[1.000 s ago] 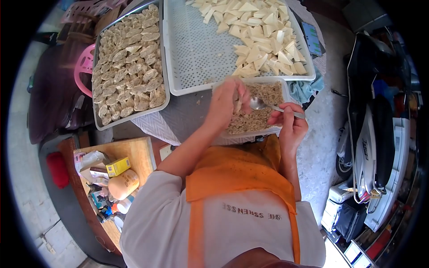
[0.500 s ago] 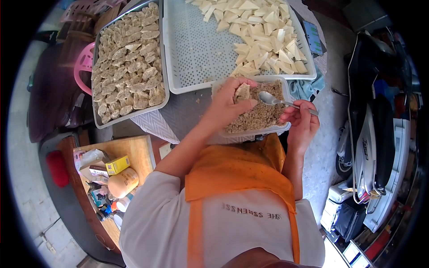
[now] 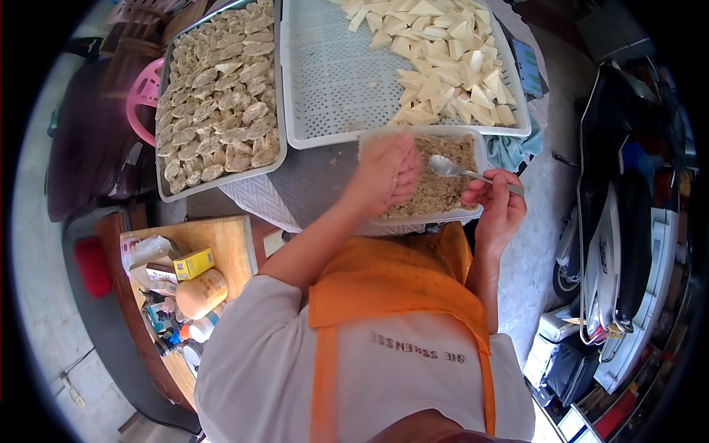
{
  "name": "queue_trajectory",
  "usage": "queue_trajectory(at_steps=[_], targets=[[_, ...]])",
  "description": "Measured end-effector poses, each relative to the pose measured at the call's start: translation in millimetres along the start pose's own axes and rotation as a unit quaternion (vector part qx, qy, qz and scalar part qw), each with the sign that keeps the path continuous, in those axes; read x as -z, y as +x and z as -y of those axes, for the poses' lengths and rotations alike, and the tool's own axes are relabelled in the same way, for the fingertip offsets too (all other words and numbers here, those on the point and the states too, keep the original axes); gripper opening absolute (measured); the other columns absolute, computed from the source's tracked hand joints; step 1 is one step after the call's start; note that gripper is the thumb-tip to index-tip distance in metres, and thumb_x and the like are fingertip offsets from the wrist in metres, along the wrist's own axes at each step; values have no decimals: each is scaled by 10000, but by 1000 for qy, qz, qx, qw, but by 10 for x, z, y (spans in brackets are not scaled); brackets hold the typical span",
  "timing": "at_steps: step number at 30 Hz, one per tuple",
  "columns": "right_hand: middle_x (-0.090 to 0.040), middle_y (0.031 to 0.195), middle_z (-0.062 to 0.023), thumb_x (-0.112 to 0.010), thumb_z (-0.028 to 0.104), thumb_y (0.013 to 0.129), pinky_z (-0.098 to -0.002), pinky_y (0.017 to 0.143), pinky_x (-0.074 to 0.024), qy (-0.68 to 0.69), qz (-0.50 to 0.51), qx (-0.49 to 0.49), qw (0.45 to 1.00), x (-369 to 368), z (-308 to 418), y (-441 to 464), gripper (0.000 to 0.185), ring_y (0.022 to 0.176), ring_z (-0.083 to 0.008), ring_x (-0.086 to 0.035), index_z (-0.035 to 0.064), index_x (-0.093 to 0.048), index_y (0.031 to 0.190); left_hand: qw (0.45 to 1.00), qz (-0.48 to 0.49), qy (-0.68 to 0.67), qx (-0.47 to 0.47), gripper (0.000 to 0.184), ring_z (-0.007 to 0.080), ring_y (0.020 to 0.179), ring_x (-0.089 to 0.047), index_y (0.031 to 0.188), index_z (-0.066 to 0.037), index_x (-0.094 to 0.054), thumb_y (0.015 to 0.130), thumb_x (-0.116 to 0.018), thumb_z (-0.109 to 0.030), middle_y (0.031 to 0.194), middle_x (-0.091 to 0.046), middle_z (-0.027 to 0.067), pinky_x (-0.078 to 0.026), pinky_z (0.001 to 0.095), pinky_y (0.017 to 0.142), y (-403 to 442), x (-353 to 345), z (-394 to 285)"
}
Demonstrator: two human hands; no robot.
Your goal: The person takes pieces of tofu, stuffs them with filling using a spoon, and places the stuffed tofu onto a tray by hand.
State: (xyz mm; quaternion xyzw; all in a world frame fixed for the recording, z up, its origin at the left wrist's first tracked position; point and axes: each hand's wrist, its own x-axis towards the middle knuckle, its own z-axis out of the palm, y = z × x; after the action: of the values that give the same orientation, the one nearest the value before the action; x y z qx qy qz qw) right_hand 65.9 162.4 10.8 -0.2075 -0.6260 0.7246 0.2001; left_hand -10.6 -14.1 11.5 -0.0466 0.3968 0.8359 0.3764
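Observation:
My left hand (image 3: 384,175) is over the left part of a plastic tub (image 3: 482,151), its back turned up and its fingers curled and slightly blurred. What they hold is hidden. My right hand (image 3: 501,198) grips the handle of a metal spoon (image 3: 446,166) at the tub's right side. The spoon's bowl is above the crumbly brown filling (image 3: 436,193). Beyond the tub, a white perforated tray (image 3: 336,88) bears many pale tofu-like wedges (image 3: 443,63). A metal tray (image 3: 281,140) to the left holds rows of stuffed pieces (image 3: 214,96).
A blue cloth (image 3: 513,151) lies right of the tub. A pink chair (image 3: 136,103) stands beyond the left tray. To my left, a wooden table (image 3: 230,240) carries a yellow box (image 3: 193,263) and bottles. A scooter (image 3: 613,244) is parked at right.
My left hand has turned over, so the pale stuffed piece seen in it before is hidden now. The spoon stays over the filling in my right hand. The view has shifted slightly.

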Motion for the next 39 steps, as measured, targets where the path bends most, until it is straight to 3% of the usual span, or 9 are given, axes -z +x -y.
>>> queue_trajectory(at_steps=[7, 10, 13, 24, 32, 35, 37, 38, 39], targets=[[-608, 691, -86, -465, 140, 941, -245, 496, -489, -79, 34, 35, 996, -2, -108, 15, 160, 535, -142, -597, 4, -550, 939, 871, 0, 358, -337, 433, 105, 413, -385, 594, -85, -439, 962, -409, -309, 517, -433, 7, -286, 257, 364, 134, 274, -4], [-606, 687, -69, -471, 154, 940, -232, 490, -472, -128, 54, 75, 988, -7, -165, 35, 171, 531, -125, -588, 7, -558, 942, 878, -119, 424, -188, 224, 230, 703, -519, 695, -53, -474, 859, -452, -204, 730, -514, 95, -413, 354, 612, -32, 479, -604], [-599, 688, -63, -469, 153, 941, -226, 493, -467, -144, 63, 67, 985, -2, -227, 35, 173, 533, -117, -582, 5, -557, 932, 925, -159, 236, -252, 234, 140, 733, -499, 943, -51, -456, 937, -424, -282, 879, -574, 48, -444, 288, 655, 107, 884, -1257], [-606, 665, -89, -474, 61, 922, -233, 495, -491, -224, 52, 104, 968, -36, -288, 24, 137, 534, -123, -599, -38, -568, 912, 464, -457, 692, -311, 331, 280, 806, -640, 990, -80, -655, 686, -709, -200, 869, -666, 145, -489, 350, 726, 511, 3273, -3392], [-606, 677, -81, -475, 78, 931, -228, 488, -478, -245, 41, 109, 963, -66, -265, -2, 158, 524, -119, -591, -37, -580, 906, 481, -333, 783, -211, 247, 262, 686, -647, 888, -55, -681, 735, -650, -246, 801, -665, 133, -499, 388, 692, 666, 3678, -3461], [-623, 650, -85, -481, 51, 907, -229, 500, -482, -261, 40, 108, 958, -60, -262, 10, 135, 517, -125, -613, -31, -586, 884, 311, -360, 788, -392, 236, 284, 720, -632, 935, -55, -671, 782, -603, -221, 846, -652, 144, -491, 401, 715, 838, 3085, -3293], [-624, 652, -81, -484, 50, 905, -229, 498, -480, -274, 47, 122, 953, -58, -260, 17, 135, 521, -126, -618, -32, -588, 880, 335, -295, 765, -463, 228, 316, 805, -613, 952, -52, -658, 802, -583, -207, 884, -635, 169, -475, 422, 756, 1037, 2550, -3038], [-624, 653, -80, -486, 50, 905, -228, 498, -478, -279, 51, 131, 950, -60, -264, 21, 135, 523, -127, -621, -32, -589, 877, 549, -262, 695, -383, 211, 340, 878, -588, 935, -54, -651, 823, -558, -207, 882, -633, 175, -457, 438, 788, 963, 1969, -2794], [-623, 655, -75, -493, 53, 904, -226, 503, -478, -274, 44, 124, 953, -56, -281, 19, 136, 526, -129, -626, -35, -590, 868, 429, -219, 765, -428, 223, 351, 883, -590, 921, -53, -646, 845, -539, -234, 902, -634, 170, -457, 444, 779, 1218, 1937, -2665]])
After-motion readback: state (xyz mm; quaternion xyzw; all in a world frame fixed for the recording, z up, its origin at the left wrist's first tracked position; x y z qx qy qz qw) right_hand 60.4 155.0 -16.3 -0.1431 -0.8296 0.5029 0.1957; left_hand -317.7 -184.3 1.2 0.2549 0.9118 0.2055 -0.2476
